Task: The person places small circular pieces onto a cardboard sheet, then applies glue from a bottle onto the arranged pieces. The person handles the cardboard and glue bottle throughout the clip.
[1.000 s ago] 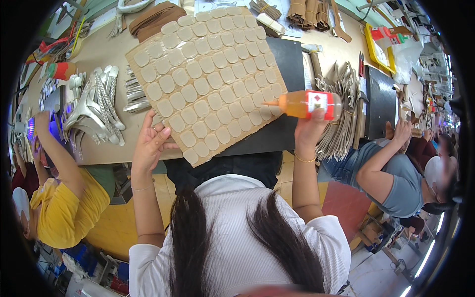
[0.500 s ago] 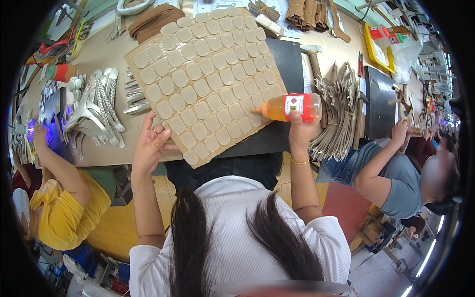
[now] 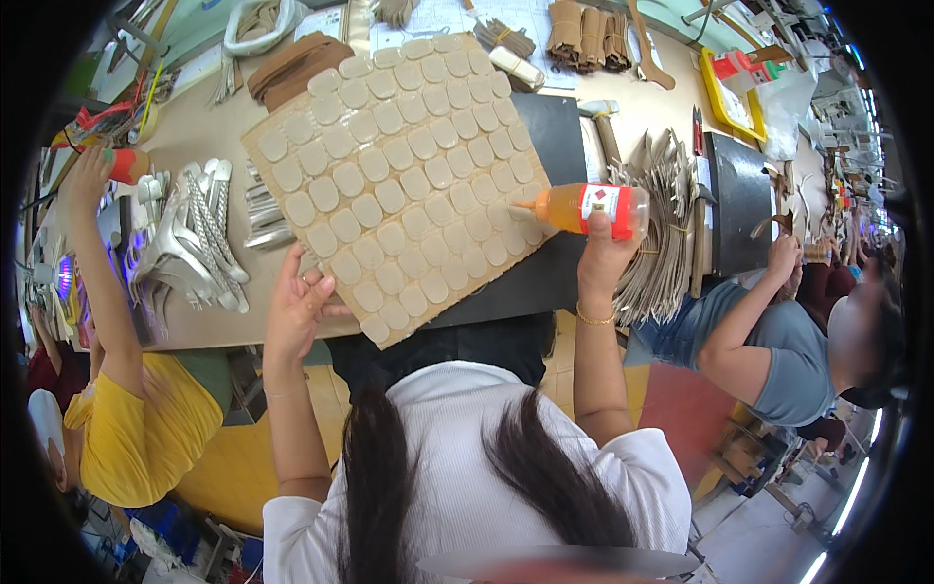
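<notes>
A tan cardboard sheet (image 3: 252,143) lies slanted before me, covered in rows of pale rounded pads (image 3: 399,153) with a glossy look. My left hand (image 3: 295,313) is at the sheet's lower left edge. Its thumb and fingers grip there, partly hidden behind the sheet. In my right hand (image 3: 604,261) is a squeeze bottle (image 3: 561,207) of amber liquid, with a red and white label. The bottle is tipped sideways, its orange nozzle pointing left over the pads near the sheet's right side. Whether the tip touches a pad, I cannot tell.
A black mat (image 3: 547,127) lies partly under the sheet. Leather strip bundles (image 3: 664,219) stand to the right, silvery straps (image 3: 190,238) to the left. Farther back are brown leather (image 3: 300,70), a hammer (image 3: 603,127) and a yellow tray (image 3: 728,97). Co-workers sit on both sides.
My right hand and the bottle have shifted slightly right, the nozzle now over another pad. The left co-worker's arm has reached out to a red-banded bottle. My left hand keeps its place.
</notes>
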Demonstrator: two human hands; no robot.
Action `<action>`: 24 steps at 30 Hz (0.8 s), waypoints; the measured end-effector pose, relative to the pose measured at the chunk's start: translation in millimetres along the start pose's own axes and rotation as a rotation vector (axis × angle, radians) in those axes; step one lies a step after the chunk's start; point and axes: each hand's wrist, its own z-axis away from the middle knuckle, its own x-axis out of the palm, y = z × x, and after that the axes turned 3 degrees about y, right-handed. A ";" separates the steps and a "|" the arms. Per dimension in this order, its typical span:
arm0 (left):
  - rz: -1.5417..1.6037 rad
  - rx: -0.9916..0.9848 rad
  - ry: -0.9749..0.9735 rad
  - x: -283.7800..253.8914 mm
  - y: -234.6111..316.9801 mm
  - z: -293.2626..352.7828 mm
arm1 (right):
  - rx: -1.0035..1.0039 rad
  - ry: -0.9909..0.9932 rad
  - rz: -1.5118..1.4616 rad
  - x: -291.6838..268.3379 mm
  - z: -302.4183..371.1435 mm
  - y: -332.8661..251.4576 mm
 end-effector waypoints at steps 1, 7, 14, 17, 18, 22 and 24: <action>0.003 0.007 0.002 0.7 0.3 0.5 | -0.010 -0.010 0.033 1.0 -0.7 0.7; 0.020 0.009 0.003 2.1 1.5 1.2 | 0.057 -0.124 0.077 1.1 -3.3 5.7; 0.038 0.025 -0.018 1.5 1.2 0.9 | 0.079 -0.137 -0.003 10.9 1.8 2.3; 0.035 0.014 -0.020 0.8 1.7 1.4 | -0.005 -0.115 0.086 7.9 -3.7 -1.9; 0.032 0.012 -0.015 0.6 1.6 1.5 | -0.012 -0.078 0.030 6.4 -5.8 -2.4; 0.025 0.005 -0.005 0.3 -0.2 1.1 | 0.028 0.017 -0.102 -2.4 -9.2 -2.8; 0.029 0.003 -0.010 0.5 -0.1 1.1 | 0.046 -0.005 -0.070 -6.4 -6.9 -3.4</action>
